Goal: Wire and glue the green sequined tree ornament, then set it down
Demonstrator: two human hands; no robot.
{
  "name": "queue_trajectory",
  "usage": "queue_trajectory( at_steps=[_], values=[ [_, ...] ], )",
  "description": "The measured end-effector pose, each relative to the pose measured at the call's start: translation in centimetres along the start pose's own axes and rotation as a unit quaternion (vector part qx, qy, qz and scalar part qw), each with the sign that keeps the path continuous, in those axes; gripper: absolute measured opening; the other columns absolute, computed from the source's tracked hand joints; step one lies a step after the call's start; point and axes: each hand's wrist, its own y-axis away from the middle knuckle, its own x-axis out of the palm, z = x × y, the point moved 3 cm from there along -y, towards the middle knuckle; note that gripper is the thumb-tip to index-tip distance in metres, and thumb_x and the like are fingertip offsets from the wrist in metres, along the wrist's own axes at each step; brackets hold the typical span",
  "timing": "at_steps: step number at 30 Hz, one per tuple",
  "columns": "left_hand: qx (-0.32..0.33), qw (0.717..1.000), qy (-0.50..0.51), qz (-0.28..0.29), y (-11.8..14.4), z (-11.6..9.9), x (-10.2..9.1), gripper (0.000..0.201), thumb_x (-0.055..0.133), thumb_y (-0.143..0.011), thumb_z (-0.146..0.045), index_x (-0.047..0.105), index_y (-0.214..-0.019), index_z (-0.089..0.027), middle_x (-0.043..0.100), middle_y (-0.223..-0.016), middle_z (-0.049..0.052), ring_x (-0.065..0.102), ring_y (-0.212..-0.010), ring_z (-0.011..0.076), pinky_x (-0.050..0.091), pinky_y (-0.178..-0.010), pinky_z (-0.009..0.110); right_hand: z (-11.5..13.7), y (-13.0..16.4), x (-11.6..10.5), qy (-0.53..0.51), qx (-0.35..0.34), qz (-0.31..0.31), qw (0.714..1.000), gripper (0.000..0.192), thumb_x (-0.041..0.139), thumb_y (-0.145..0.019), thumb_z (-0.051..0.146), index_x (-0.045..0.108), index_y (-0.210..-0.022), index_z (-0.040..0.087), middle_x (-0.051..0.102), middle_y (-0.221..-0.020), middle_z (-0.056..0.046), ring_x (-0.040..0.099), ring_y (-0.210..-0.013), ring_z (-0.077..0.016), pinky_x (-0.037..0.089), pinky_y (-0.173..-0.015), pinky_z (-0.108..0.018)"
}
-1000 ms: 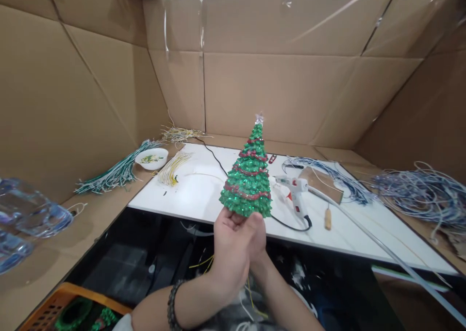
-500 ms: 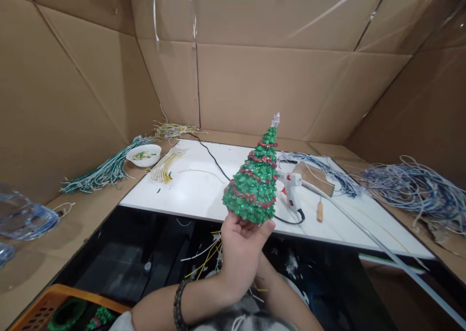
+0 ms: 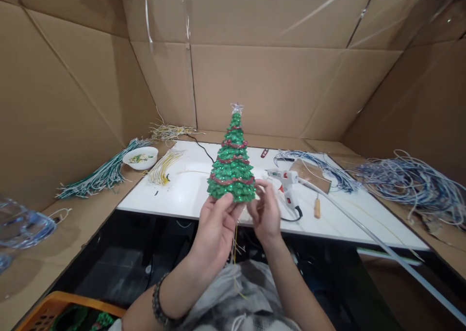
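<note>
A glittery green Christmas tree (image 3: pixel 233 168) with red garlands and a clear star on top stands upright in front of me, above the white board's near edge. My left hand (image 3: pixel 217 224) is closed around its base from below, thumb on the front. My right hand (image 3: pixel 267 212) is at the base's lower right, fingers bent and fingertips against the rim. Thin yellow and white wires (image 3: pixel 236 246) hang down beneath the tree between my wrists. Just right of my right hand lies a white glue gun (image 3: pixel 290 188) with a black cord.
The white board (image 3: pixel 189 195) bears yellow wires (image 3: pixel 162 168), a wooden-handled tool (image 3: pixel 317 208) and a cardboard piece (image 3: pixel 309 175). A white bowl (image 3: pixel 141 158) and green wires (image 3: pixel 98 175) lie left; blue-white wires (image 3: pixel 411 180) lie right. An orange basket (image 3: pixel 58 302) stands lower left. Cardboard walls surround everything.
The tree has moved left and turned from leaning to upright, its star now facing me. My right hand has come out from behind my left wrist to the tree's right side.
</note>
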Motion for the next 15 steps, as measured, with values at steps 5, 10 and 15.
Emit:
queue_trajectory(
  at_steps=[5, 10, 15],
  values=[
    [0.004, 1.000, 0.017, -0.018, -1.3, -0.8, -0.6, 0.009, 0.076, -0.080, -0.019, 0.074, -0.076, -0.027, 0.083, -0.093, 0.002, 0.077, -0.109, 0.0280, 0.058, -0.108, 0.045, 5.8, -0.2, -1.7, 0.040, -0.184, -0.088, 0.978, 0.059, 0.038, -0.099, 0.069, 0.071, -0.084, 0.023, 0.077, -0.080, -0.007, 0.071, -0.066, -0.0215, 0.056, -0.062, -0.035],
    [0.016, 1.000, 0.016, -0.011, -1.3, -0.8, -0.7, 0.020, 0.079, -0.077, -0.015, 0.077, -0.088, -0.031, 0.083, -0.098, 0.000, 0.075, -0.115, 0.0285, 0.056, -0.111, 0.046, 9.9, 0.9, 0.1, 0.104, -0.236, -0.044, 0.965, 0.071, 0.034, -0.100, 0.075, 0.070, -0.068, 0.024, 0.057, -0.050, -0.001, 0.051, -0.045, -0.0170, 0.039, -0.046, -0.031],
    [0.037, 0.999, 0.002, 0.002, -1.1, -0.9, -0.4, 0.032, 0.081, -0.074, -0.014, 0.078, -0.102, -0.029, 0.084, -0.101, -0.001, 0.076, -0.112, 0.0276, 0.059, -0.106, 0.041, 9.3, 1.3, 2.1, 0.095, -0.296, 0.020, 0.950, 0.050, 0.049, -0.103, 0.060, 0.073, -0.076, 0.024, 0.069, -0.061, -0.003, 0.063, -0.055, -0.0197, 0.047, -0.048, -0.033]
  ],
)
